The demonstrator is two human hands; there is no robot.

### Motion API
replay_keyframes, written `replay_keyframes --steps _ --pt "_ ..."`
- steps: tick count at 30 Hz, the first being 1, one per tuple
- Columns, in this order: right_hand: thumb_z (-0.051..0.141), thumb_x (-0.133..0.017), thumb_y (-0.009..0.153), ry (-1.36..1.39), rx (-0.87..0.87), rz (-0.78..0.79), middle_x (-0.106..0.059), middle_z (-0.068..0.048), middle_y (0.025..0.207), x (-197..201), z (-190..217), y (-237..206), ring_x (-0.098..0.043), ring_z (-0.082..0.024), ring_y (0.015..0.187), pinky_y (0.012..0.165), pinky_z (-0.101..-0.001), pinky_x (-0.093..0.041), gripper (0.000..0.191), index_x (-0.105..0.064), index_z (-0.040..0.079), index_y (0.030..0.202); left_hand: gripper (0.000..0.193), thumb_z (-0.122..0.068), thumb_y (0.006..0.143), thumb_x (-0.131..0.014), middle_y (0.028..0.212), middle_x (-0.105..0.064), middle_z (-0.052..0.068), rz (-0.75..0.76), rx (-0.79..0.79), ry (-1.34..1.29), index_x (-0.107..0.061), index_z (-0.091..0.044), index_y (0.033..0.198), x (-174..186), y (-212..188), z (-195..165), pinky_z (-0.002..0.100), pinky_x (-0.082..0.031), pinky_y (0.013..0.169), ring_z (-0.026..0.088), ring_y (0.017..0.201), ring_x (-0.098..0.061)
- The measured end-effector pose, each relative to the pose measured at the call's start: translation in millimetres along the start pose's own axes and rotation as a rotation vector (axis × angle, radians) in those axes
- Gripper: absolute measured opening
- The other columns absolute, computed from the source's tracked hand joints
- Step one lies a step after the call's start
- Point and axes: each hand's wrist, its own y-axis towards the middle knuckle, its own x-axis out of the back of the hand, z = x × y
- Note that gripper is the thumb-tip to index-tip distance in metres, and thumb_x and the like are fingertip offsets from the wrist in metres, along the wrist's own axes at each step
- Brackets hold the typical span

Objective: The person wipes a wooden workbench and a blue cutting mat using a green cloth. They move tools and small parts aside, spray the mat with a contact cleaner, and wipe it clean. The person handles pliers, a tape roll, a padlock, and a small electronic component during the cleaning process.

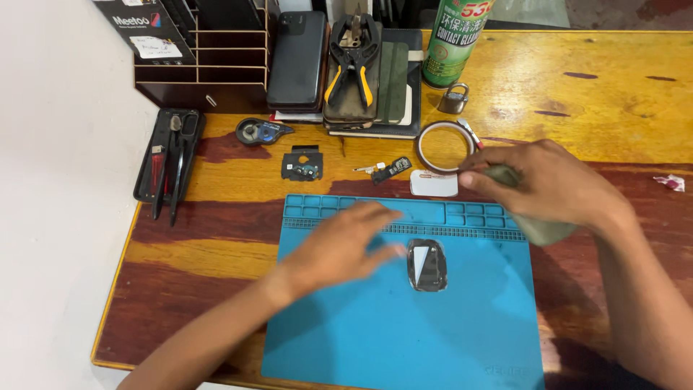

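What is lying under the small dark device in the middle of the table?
The small dark device lies on the blue work mat, which rests on the wooden table. The left hand hovers beside it. Anything directly beneath it is covered.

A small dark rounded device [426,264] (glossy face up) lies flat near the middle of the blue mat [404,339].

You see a green spray can [453,40], a padlock [454,99], a tape ring [443,146] and tweezers [170,163] on your wooden table [599,94].
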Motion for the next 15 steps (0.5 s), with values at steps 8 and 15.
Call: replay_keyframes --steps 8,15 --pt "0.023 -0.063 0.081 0.306 0.292 -0.287 -0.068 -0.02 0.104 -35.3 -61.7 -30.6 -0.069 -0.032 0.093 0.079 -0.0451 -0.056 0.06 -0.053 -0.001 0.135 0.061 -0.043 0.075 -0.086 0.114 -0.058 0.013 0.167 0.064 -0.059 -0.066 -0.004 0.116 -45.6 8.9 -14.7 0.047 -0.053 0.093 0.034 0.109 -0.062" --pt "0.004 -0.065 0.087 0.352 0.356 -0.828 -0.065 -0.017 0.126 -82.5 -75.9 -41.8 -0.066 -0.033 0.116 0.096 -0.0437 -0.055 0.047 -0.06 0.011 0.133 0.04 -0.023 0.081 -0.082 0.098 -0.069 0.008 0.069 0.308 -0.354 -0.059 -0.006 0.108 -36.9 11.2 18.8 0.039 -0.059 0.081 0.023 0.093 -0.071"
